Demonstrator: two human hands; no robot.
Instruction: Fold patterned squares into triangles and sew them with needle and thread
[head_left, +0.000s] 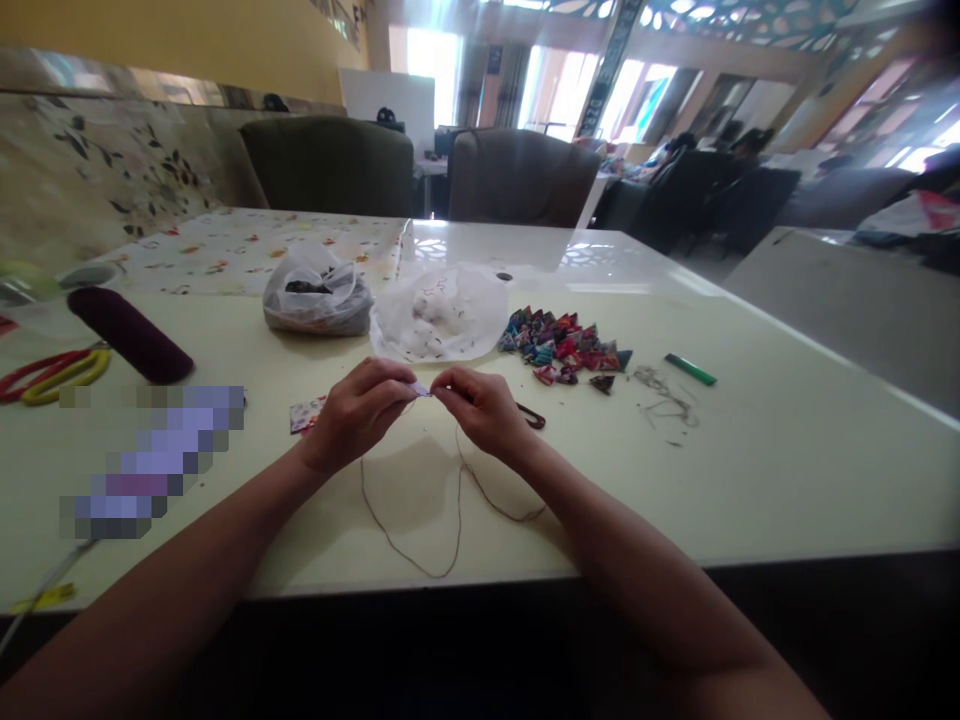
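Over the pale table [750,440], my left hand [358,412] and my right hand [484,408] meet, fingers pinched together on a small pale piece of fabric [420,388]. A long brown thread [442,520] hangs from between the fingers and loops on the table toward me. Whether a needle is held is too small to tell. Another small printed fabric piece [304,415] lies just left of my left hand.
A heap of several colourful fabric triangles [564,345] lies right of two plastic bags [315,295] [439,312]. A green stick [690,369] and thread scraps [664,395] are further right. A dark maroon roll [129,333] and red-yellow scissor handles [52,372] are left. Chairs stand behind.
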